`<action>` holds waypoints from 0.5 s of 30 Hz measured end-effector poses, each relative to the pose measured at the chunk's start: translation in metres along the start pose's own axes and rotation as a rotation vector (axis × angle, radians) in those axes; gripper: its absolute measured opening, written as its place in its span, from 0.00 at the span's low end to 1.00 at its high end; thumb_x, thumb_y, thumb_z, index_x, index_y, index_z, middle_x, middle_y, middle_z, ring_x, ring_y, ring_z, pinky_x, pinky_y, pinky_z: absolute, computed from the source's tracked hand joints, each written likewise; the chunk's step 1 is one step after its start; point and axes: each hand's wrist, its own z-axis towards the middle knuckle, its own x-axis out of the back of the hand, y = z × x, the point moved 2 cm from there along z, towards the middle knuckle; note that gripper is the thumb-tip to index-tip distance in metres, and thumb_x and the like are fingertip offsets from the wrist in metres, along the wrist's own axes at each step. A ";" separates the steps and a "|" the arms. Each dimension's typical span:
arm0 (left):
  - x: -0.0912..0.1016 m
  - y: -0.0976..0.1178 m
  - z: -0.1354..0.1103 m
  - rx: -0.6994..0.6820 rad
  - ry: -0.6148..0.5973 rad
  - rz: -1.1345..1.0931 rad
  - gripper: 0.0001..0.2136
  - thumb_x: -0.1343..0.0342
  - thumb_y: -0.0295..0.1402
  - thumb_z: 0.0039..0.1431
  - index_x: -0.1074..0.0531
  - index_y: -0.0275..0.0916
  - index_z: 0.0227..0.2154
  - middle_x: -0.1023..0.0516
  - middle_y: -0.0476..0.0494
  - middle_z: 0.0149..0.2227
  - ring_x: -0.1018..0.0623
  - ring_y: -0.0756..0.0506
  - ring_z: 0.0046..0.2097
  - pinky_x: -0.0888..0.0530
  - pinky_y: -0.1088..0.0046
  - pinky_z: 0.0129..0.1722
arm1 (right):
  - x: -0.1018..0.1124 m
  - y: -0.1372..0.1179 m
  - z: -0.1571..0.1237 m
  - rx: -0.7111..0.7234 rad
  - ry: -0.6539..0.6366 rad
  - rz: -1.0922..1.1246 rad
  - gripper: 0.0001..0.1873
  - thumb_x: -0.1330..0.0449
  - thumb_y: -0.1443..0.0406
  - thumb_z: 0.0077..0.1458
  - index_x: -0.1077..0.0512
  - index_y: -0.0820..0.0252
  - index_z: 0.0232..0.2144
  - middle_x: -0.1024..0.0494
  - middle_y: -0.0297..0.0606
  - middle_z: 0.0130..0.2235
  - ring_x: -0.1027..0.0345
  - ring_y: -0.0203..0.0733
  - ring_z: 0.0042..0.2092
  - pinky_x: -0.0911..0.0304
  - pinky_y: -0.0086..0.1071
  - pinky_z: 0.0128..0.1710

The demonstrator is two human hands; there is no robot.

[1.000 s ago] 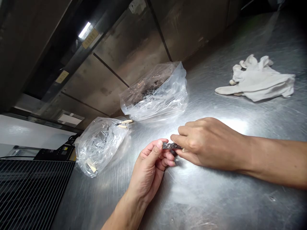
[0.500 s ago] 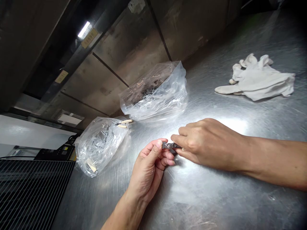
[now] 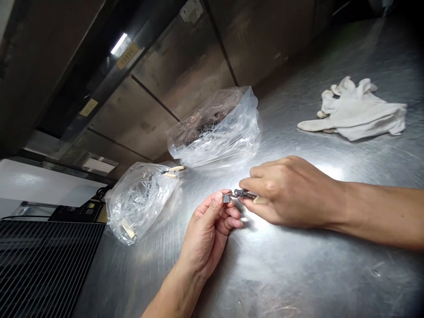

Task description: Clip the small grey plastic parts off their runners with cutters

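My left hand (image 3: 207, 234) pinches a small grey metal piece (image 3: 226, 198) between thumb and fingertips, just above the steel table (image 3: 298, 274). My right hand (image 3: 285, 190) comes in from the right and pinches a dark, narrow metal part (image 3: 243, 193) whose tip nearly meets the grey piece. A pale tab pokes out under the right fingers. Both hands hover close together at mid-table.
Two clear plastic bags lie beyond the hands: the far bag (image 3: 215, 128) holds dark small parts, the near left bag (image 3: 139, 201) holds shiny parts and pale sticks. White cloth gloves (image 3: 356, 110) lie at the right. A black grille (image 3: 43, 265) sits at lower left.
The joined piece has come apart: my left hand now holds a small grey bit, while my right hand has drawn the dark part slightly up and to the right.
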 end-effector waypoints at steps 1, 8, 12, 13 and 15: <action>0.000 0.000 0.000 0.001 0.002 0.000 0.07 0.33 0.30 0.58 0.19 0.30 0.37 0.22 0.45 0.29 0.22 0.52 0.29 0.19 0.79 0.28 | 0.000 0.000 0.000 0.011 -0.002 -0.008 0.12 0.42 0.62 0.59 0.27 0.58 0.25 0.28 0.35 0.24 0.38 0.41 0.24 0.57 0.37 0.27; -0.002 0.000 0.000 0.012 -0.002 0.022 0.08 0.32 0.32 0.58 0.19 0.31 0.37 0.22 0.45 0.26 0.23 0.52 0.27 0.20 0.80 0.28 | 0.000 -0.004 -0.001 0.040 -0.048 -0.022 0.09 0.40 0.61 0.58 0.26 0.58 0.28 0.27 0.36 0.26 0.38 0.41 0.26 0.58 0.37 0.28; -0.003 0.000 -0.002 0.014 -0.002 0.053 0.10 0.31 0.33 0.57 0.19 0.32 0.37 0.21 0.44 0.25 0.23 0.52 0.26 0.21 0.81 0.29 | 0.000 -0.006 0.000 0.035 -0.082 -0.014 0.08 0.39 0.62 0.58 0.25 0.58 0.29 0.27 0.36 0.26 0.37 0.42 0.26 0.57 0.37 0.28; -0.003 0.000 -0.002 0.013 0.000 0.059 0.10 0.31 0.34 0.57 0.19 0.32 0.37 0.21 0.44 0.25 0.23 0.53 0.26 0.21 0.82 0.29 | 0.000 -0.006 0.000 0.035 -0.088 -0.012 0.08 0.39 0.62 0.58 0.25 0.59 0.29 0.26 0.37 0.26 0.36 0.42 0.26 0.58 0.37 0.28; -0.003 0.000 -0.002 0.013 0.003 0.065 0.11 0.31 0.35 0.56 0.19 0.32 0.37 0.21 0.45 0.25 0.23 0.53 0.26 0.22 0.82 0.28 | 0.000 -0.007 0.000 0.036 -0.092 -0.009 0.08 0.39 0.62 0.58 0.24 0.59 0.29 0.26 0.36 0.26 0.36 0.42 0.26 0.58 0.37 0.28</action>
